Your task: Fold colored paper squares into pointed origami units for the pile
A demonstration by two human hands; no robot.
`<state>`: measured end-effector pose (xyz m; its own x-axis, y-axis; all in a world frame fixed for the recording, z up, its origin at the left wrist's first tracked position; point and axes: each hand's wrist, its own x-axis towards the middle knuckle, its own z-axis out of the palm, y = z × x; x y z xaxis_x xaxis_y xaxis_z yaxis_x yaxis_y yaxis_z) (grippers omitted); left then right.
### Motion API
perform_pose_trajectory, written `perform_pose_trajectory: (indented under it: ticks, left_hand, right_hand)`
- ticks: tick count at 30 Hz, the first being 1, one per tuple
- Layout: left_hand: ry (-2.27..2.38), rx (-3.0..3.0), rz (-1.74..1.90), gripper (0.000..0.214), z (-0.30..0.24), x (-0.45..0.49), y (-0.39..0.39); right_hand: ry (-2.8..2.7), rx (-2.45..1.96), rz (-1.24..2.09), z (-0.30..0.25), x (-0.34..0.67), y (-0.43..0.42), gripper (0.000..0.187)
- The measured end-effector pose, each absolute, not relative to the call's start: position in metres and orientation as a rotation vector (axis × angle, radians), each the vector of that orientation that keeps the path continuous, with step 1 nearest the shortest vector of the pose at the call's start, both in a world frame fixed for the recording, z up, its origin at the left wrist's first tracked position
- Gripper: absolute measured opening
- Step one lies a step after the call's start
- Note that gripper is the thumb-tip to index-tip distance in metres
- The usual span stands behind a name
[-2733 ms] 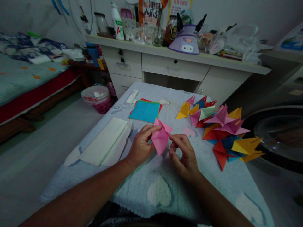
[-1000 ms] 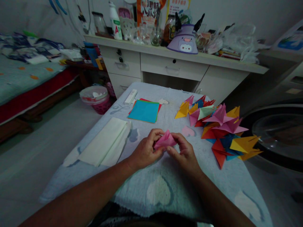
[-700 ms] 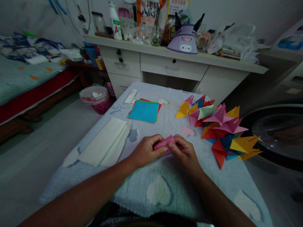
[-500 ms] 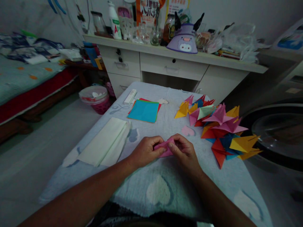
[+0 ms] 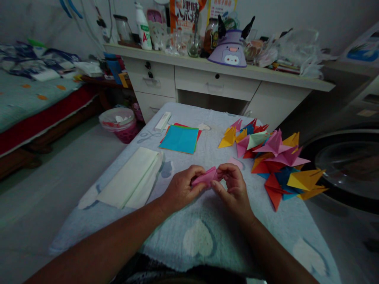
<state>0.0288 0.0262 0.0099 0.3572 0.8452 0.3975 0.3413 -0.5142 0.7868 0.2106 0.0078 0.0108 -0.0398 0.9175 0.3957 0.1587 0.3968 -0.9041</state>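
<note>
Above the near middle of the cloth-covered table, a small piece of folded pink origami paper point(image 5: 206, 177) is held between my hands. My left hand point(image 5: 186, 187) pinches its left end, thumb in front and fingers behind. At its right end, my right hand point(image 5: 232, 187) has its thumb and curled fingertips at the paper's edge, a gap showing between thumb and fingers. Some of the folds are hidden by my fingers. To the right lies a pile of folded paper cranes point(image 5: 275, 144) in pink, yellow, red, blue and pale green.
A stack of square coloured sheets point(image 5: 179, 138), blue on top, lies beyond my hands. Left are a folded whitish sheet point(image 5: 130, 177) and a small white box point(image 5: 162, 121). A cluttered desk point(image 5: 195, 63) stands behind, with a pink bin point(image 5: 126, 132) on the floor.
The pink paper has been turned and lifted slightly, its right end now tilted up. My right hand has loosened and shifted a little right, while my left hand keeps its pinch.
</note>
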Motion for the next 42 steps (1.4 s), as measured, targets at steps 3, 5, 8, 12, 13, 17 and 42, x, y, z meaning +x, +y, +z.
perform_pose_trajectory:
  ticks: [3, 5, 8, 12, 13, 17, 42]
  left_hand:
    - [1.022, 2.084, 1.152, 0.023, 0.008, 0.028, 0.025]
    - [1.001, 2.124, 1.166, 0.023, 0.008, 0.028, 0.025]
    - [0.991, 2.147, 1.162, 0.024, 0.009, 0.028, 0.026]
    - [0.976, 2.171, 1.164, 0.023, 0.011, 0.028, 0.026]
    - [0.968, 2.183, 1.168, 0.022, 0.01, 0.028, 0.026]
    - [0.915, 2.237, 1.221, 0.022, 0.009, 0.028, 0.028]
    - [0.891, 2.282, 1.224, 0.018, 0.006, 0.027, 0.028]
  right_hand:
    - [-1.538, -1.02, 0.742, 0.012, 0.211, 0.007, 0.028]
    - [-1.558, -1.025, 0.725, 0.013, 0.212, 0.007, 0.027]
    - [-1.583, -1.03, 0.705, 0.015, 0.212, 0.007, 0.027]
    - [-1.629, -1.006, 0.651, 0.018, 0.211, 0.007, 0.021]
    - [-1.64, -0.997, 0.637, 0.019, 0.211, 0.006, 0.02]
    - [-1.674, -0.983, 0.599, 0.023, 0.211, 0.005, 0.019]
    - [-1.644, -0.94, 0.663, 0.023, 0.213, 0.006, 0.011]
